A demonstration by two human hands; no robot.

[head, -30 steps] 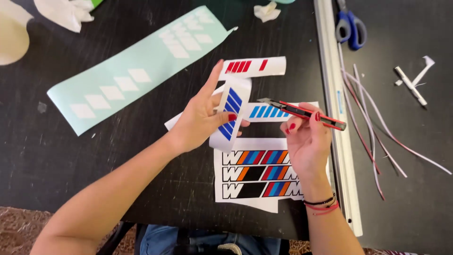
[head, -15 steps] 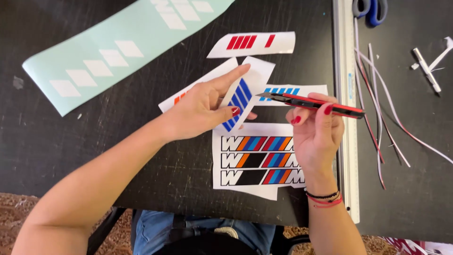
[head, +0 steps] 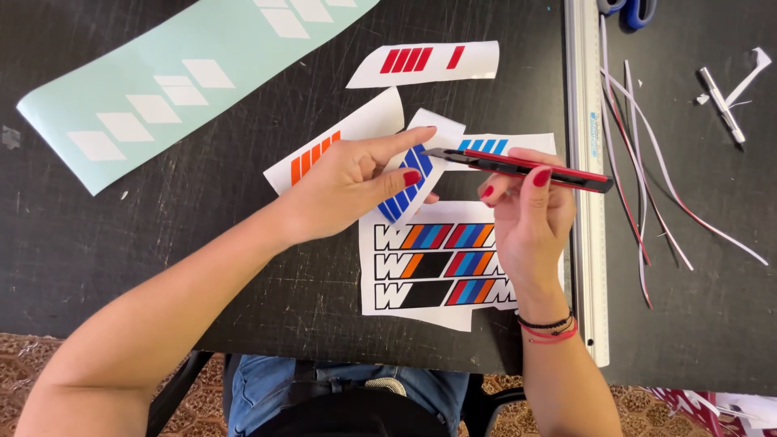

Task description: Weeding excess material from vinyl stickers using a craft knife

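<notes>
Holding a white sticker piece with blue stripes point(head: 414, 180) near the middle of the black table point(head: 202, 235), left hand point(head: 348, 182) fingers pinched on it, long axis slanting toward the near edge. Right hand point(head: 530, 214) fingers clenched around a red craft knife point(head: 526, 168), blade tip touching the sticker's upper edge from the right.

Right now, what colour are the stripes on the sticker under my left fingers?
Dark blue slanted stripes on a white sticker piece, pinned by the left hand; head view.
</notes>
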